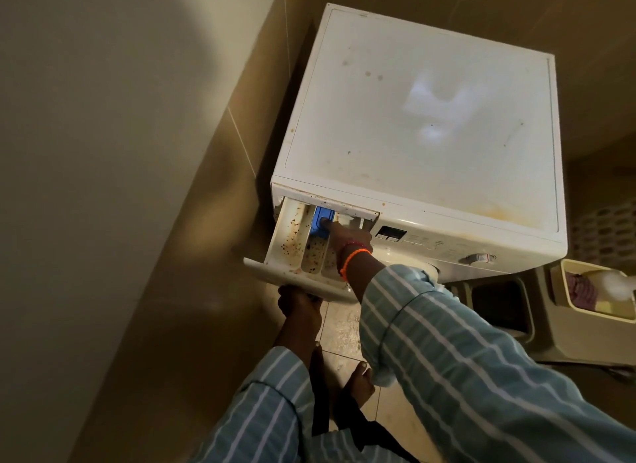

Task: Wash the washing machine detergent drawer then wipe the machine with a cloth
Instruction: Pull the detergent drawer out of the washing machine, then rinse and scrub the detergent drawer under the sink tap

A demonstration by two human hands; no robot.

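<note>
Drawer pulled out, right hand inside

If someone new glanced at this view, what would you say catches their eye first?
Probably the detergent drawer, pulled out at the washing machine's front left corner and speckled with brown grime. The right hand reaches in with a finger on the blue insert, while the left hand grips the drawer front from below. Stains also dot the machine's white top.

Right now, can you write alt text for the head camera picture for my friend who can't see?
A person's right hand presses the blue insert in a stained detergent drawer pulled out of a white washing machine, while the left hand holds the drawer's front from below.
</note>
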